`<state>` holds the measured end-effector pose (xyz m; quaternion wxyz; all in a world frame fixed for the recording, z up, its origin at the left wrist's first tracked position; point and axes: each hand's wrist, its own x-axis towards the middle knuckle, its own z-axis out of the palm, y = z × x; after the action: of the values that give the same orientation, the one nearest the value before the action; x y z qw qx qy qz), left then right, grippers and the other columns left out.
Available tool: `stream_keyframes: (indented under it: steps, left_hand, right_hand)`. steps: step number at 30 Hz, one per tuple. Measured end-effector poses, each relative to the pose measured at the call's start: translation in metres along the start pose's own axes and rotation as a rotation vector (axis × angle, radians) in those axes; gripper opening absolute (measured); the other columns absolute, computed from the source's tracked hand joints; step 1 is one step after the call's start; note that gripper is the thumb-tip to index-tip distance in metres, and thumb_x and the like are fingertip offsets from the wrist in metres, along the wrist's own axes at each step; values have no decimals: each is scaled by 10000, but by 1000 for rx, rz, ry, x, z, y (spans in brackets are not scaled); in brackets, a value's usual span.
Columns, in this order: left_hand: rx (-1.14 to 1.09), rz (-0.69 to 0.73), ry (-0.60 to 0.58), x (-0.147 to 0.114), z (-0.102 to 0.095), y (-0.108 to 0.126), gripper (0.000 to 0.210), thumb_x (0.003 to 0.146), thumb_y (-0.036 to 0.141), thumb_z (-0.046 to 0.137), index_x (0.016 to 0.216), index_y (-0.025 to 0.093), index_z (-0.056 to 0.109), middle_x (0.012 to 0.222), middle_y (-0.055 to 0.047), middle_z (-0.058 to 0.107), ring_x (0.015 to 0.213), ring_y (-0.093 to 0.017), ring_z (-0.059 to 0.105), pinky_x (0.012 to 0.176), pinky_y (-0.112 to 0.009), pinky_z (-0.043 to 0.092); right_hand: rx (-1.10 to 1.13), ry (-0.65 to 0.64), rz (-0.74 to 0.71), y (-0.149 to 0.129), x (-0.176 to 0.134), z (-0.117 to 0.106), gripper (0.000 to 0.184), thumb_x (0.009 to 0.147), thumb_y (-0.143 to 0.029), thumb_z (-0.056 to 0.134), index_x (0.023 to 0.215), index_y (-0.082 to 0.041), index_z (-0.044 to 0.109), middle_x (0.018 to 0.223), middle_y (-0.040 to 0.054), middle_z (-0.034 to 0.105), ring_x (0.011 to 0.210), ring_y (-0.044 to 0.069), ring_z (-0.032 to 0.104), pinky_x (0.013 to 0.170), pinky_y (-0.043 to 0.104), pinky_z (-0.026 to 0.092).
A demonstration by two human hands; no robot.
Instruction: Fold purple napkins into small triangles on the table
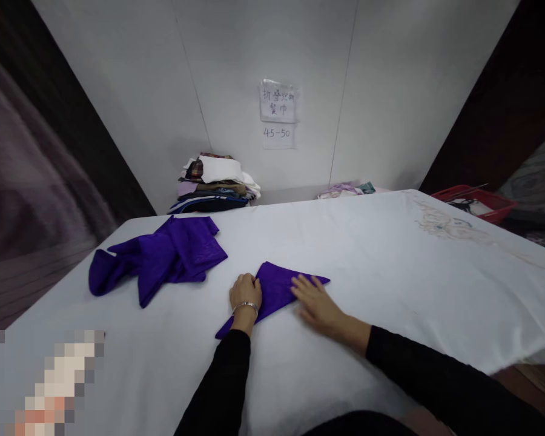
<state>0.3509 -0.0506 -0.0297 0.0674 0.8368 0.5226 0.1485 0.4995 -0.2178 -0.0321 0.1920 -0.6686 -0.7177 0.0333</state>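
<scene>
White-draped tabletop (390,290); purple cloth (275,286) at centre, apparently folded to a triangle. Left hand (246,293) curled at its left end, grip unclear; right hand (318,306) open, fingers spread over it. Far-left purple heap (175,251) seemingly unfolded.

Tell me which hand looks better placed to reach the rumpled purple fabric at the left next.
Probably the left hand: it is the nearer one to the rumpled purple fabric. The right hand is farther off, by the folded purple cloth's pointed right end.
</scene>
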Motion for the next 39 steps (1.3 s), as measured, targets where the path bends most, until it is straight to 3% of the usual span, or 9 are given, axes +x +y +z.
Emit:
stream_keyframes:
  steps: [2,5,9,16,24,28,32,35,39]
  left_hand:
    - [5,3,1,0,0,0,156,831,271,432,790,202,566,856,-54,604,821,-198,568,707,-313,392]
    - [8,10,3,0,0,0,159,834,268,425,791,201,562,857,-58,604,817,-203,569,703,-317,393]
    - [-6,18,1,1,1,-2,161,835,268,421,773,205,555,846,-55,599,810,-202,566,696,-318,391]
    - [-45,2,0,-2,2,-2,139,829,259,439,761,204,547,839,-46,588,824,-196,557,705,-315,383]
    - [-100,-39,-5,-9,-10,-4,145,839,278,459,824,198,578,883,-27,613,837,-157,565,741,-282,401]
    - [-113,132,33,-42,-18,11,293,864,355,421,1081,197,537,1139,-60,569,1081,-194,483,937,-352,334]
    - [-116,403,-51,-78,-10,32,522,871,503,318,1268,178,411,1365,-78,411,1280,-215,296,1078,-416,166]
    - [-70,396,-129,-87,-4,31,716,833,624,232,1349,132,302,1443,-101,278,1342,-234,159,1098,-437,111]
    - [-11,344,-217,-93,-5,5,826,801,680,175,1378,92,238,1466,-116,210,1356,-237,92,1105,-425,97]
  right_hand:
    - [31,-139,-121,-23,9,7,621,862,-475,411,1384,-169,270,1444,115,248,1346,232,108,1076,475,51]
    - [57,-225,-169,-33,20,14,730,848,-574,371,1403,-129,209,1452,141,207,1347,241,88,1075,474,33]
    - [45,-219,-89,-9,20,10,729,849,-600,340,1404,-146,213,1454,130,206,1344,246,115,1075,471,50]
    - [-18,-181,89,51,-10,-13,644,881,-547,320,1417,-231,155,1462,79,184,1339,238,147,1071,487,89]
    - [-90,-172,73,61,-17,-8,625,897,-533,275,1422,-240,104,1466,54,172,1340,224,143,1071,487,109]
    - [-138,-160,57,63,-18,-4,627,899,-539,252,1423,-237,89,1463,50,181,1338,221,153,1068,484,136]
    - [-181,-128,44,66,-21,0,633,895,-548,255,1423,-242,85,1455,55,205,1330,229,183,1059,490,163]
    - [-202,-123,39,68,-22,1,641,893,-550,256,1424,-238,81,1454,54,214,1329,226,188,1057,487,173]
    - [-213,-125,33,71,-23,2,641,893,-549,253,1424,-238,74,1452,51,224,1329,222,190,1055,491,177]
